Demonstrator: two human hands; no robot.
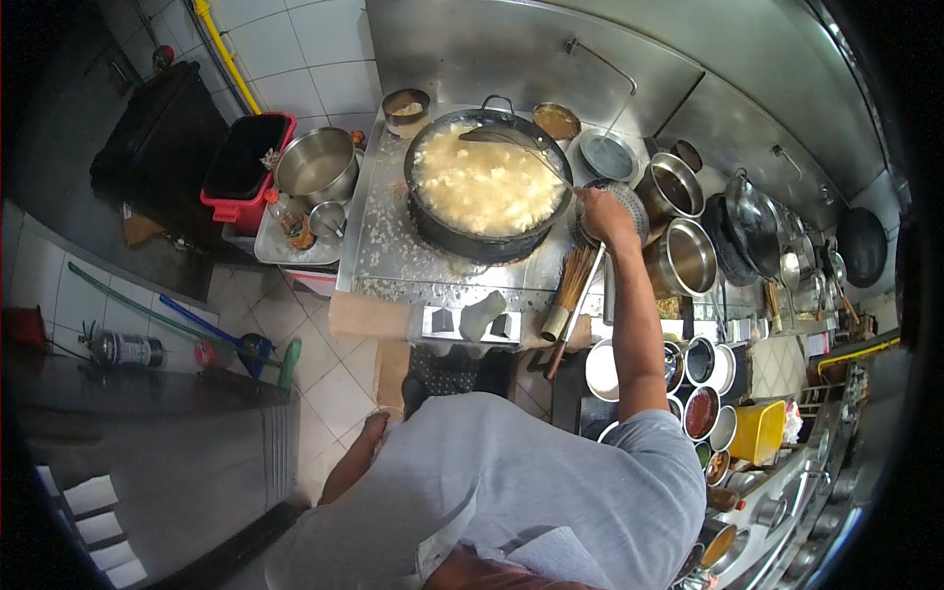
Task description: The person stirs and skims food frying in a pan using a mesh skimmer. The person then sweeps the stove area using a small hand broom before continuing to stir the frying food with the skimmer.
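Observation:
My right hand (pixel 610 214) is closed around the handle of a long-handled skimmer (pixel 492 136). Its dark, wide head lies at the far side of a big black wok (pixel 417 202), over the contents. Pale pieces in bubbling, foamy oil (pixel 487 187) fill the wok, which sits on the stove. Just beside my right hand rests a round perforated strainer (pixel 627 202). My left hand (pixel 374 429) hangs low by my left side, away from the stove; its fingers are too small and unclear to read.
Left of the stove stand a steel pot (pixel 317 167), a capped bottle (pixel 290 221) and a red bin (pixel 226 210). A bamboo brush (pixel 568 290) lies by the stove's front edge. Steel pots (pixel 681 258) and sauce containers (pixel 700 411) line the right. A faucet (pixel 615 69) overhangs the back.

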